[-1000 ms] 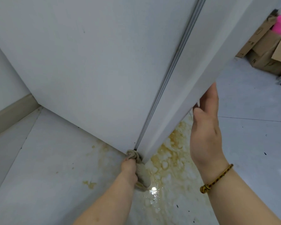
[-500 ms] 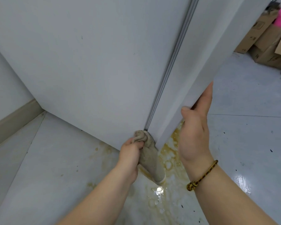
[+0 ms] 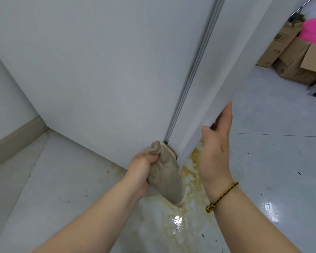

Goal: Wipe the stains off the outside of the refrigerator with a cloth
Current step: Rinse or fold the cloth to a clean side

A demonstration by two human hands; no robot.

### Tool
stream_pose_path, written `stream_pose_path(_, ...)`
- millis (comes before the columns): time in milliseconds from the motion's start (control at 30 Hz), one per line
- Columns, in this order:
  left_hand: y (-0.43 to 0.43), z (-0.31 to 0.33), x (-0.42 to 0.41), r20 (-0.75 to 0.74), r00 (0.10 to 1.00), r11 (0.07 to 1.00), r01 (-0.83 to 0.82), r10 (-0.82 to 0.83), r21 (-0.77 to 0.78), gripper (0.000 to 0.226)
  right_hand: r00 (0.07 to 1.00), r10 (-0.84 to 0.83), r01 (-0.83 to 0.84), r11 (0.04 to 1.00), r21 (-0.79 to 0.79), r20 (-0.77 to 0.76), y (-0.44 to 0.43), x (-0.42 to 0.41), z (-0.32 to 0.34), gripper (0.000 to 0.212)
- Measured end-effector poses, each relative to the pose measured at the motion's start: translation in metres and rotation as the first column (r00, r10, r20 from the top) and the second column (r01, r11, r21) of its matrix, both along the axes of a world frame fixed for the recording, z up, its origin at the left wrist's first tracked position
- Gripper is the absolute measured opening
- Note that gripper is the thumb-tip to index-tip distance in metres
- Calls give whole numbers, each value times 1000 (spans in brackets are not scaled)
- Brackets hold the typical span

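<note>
Pale glossy floor tiles (image 3: 263,170) fill the lower part of the view, with a yellow-brown spill (image 3: 190,172) spread right under the bottom corner of the refrigerator (image 3: 98,70) and cardboard boxes (image 3: 285,57) stacked far off at the right. A metal seam (image 3: 195,70) runs down the white side panel to the low corner, and that is where the work is: the left hand (image 3: 140,168) is clenched around a bunched grey-beige cloth (image 3: 164,172), pressing its top wad against the foot of the seam while the rest of the cloth hangs down toward the spill. The right hand (image 3: 215,148) braces on the edge of the cabinet just to the right, thumb on the near face and fingers wrapped round the far side (whether they pinch firmly or only rest there cannot be told). Judging from this, the step in hand is wiping the bottom corner of the outside panel. No clear stain shows on the broad white face itself, so the next move probably calls for working the cloth along the lower edge and up the seam with steady pressure, keeping its dangling tail out of the puddle so it does not smear dirt back onto the panel
</note>
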State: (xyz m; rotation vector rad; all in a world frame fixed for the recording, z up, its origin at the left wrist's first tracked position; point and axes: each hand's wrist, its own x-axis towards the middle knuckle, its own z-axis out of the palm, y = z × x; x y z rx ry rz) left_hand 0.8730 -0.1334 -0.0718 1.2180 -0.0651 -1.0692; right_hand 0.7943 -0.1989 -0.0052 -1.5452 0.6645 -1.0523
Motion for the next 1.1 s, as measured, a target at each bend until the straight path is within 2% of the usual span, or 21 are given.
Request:
stream_pose_path(67, 9, 25, 18, 17, 996, 992, 88, -87, -88, 26, 990, -138, 136, 989, 62, 34, 8, 1, -3, 60)
stream_pose_path(133, 18, 42, 39, 30, 995, 983, 94, -90, -155, 26, 945, -325, 318, 938, 137, 31, 16, -1, -6, 38)
stream_pose_path(167, 23, 50, 47, 24, 997, 983, 80, -77, -165, 26, 919, -393, 391, 907, 158, -16, 23, -6, -9, 25)
stream_pose_path(233, 36, 62, 65, 24, 999, 981, 45, -42, -191, 25, 917, -383, 399, 897, 192, -116, 38, -9, -16, 13)
stream_pose_path(333, 49, 74, 85, 57, 998, 978, 28, -17, -205, 24, 975, -155, 179, 973, 145, -161, 63, 1, -18, 24)
stream_pose_path(400, 55, 85, 97, 110, 994, 980, 22, 0, -199, 24, 991, 6, 2, 998, 60, -134, 70, 22, -4, 15)
stream_pose_path(500, 68, 119, 116, 159, 987, 978, -1, 35, -209, 22, 979, 170, -183, 977, -111, -116, 70, 66, 41, 12)
stream_pose_path(567, 83, 156, 128, 198, 979, 979, -5, 46, -202, 21, 950, 265, -288, 948, -132, -167, 72, 97, 81, 26)
stream_pose_path(700, 119, 237, 148, 290, 957, 983, 28, 26, -182, 16, 837, 465, -489, 872, -11, -290, 82, 138, 181, 57)
stream_pose_path(833, 158, 338, 168, 385, 920, 990, -13, 66, -140, 19, 618, 729, -707, 679, 199, -293, 96, 177, 282, 73)
stream_pose_path(900, 182, 390, 176, 405, 906, 989, -81, 126, -127, 20, 508, 818, -779, 570, 263, -269, 112, 192, 329, 61)
stream_pose_path(1000, 212, 457, 181, 458, 872, 985, -147, 172, -90, 25, 512, 815, -786, 572, 234, -272, 134, 201, 390, 35)
stream_pose_path(1100, 248, 528, 185, 455, 843, 956, -278, 287, -89, 22, 552, 782, -764, 613, 200, -289, 162, 211, 459, 22)
